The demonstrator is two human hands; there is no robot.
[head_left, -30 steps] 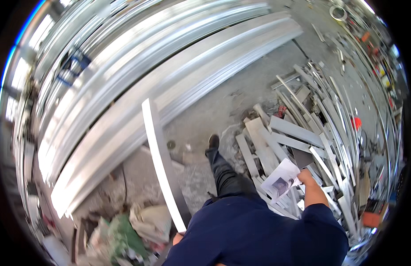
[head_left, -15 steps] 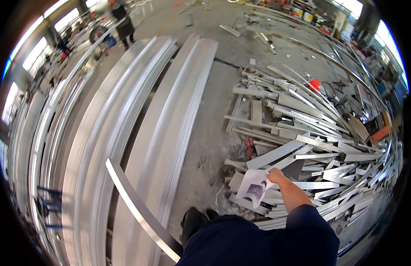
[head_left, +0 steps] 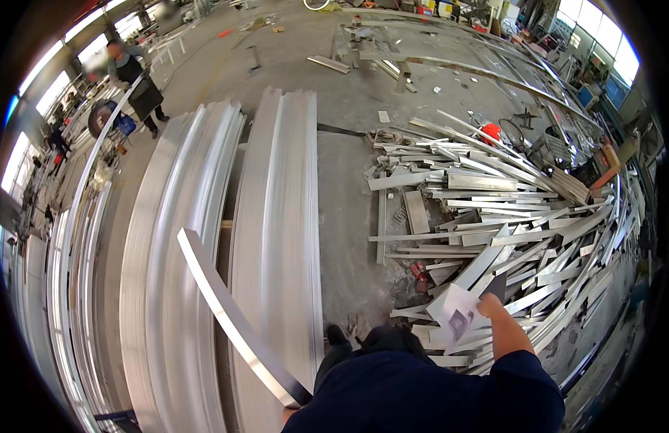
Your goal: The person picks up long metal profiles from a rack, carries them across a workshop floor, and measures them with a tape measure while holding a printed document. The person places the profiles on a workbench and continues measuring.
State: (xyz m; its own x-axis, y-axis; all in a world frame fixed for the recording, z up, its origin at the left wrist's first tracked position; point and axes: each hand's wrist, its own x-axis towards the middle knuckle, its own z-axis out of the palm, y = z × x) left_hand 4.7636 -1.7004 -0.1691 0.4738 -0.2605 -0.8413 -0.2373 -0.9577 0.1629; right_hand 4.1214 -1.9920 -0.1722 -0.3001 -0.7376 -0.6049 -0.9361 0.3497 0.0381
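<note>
My right hand [head_left: 489, 306] is closed on the edge of a white sheet of paper [head_left: 453, 316] with a dark printed picture, held above the scrap pile. A dark grey flat piece [head_left: 496, 286] shows just past my fingers; whether I hold it too is unclear. At my left side a long silver metal bar [head_left: 230, 321] slants up and away over the stacked profiles. Only a sliver of my left hand [head_left: 287, 413] shows, against the bar's near end, gripping it from below; most of its fingers are hidden.
Long stacks of silver metal profiles [head_left: 276, 202] lie to my left. On the right spreads a heap of metal offcuts [head_left: 486, 206], with a red object [head_left: 491, 133] at its far side. Another person [head_left: 136, 83] stands at the far left. Concrete floor [head_left: 352, 216] runs between.
My view has swung left and moved forward along the stacks. Paper and bar have come along in my hands. The other person now shows more fully, with arms in a different pose.
</note>
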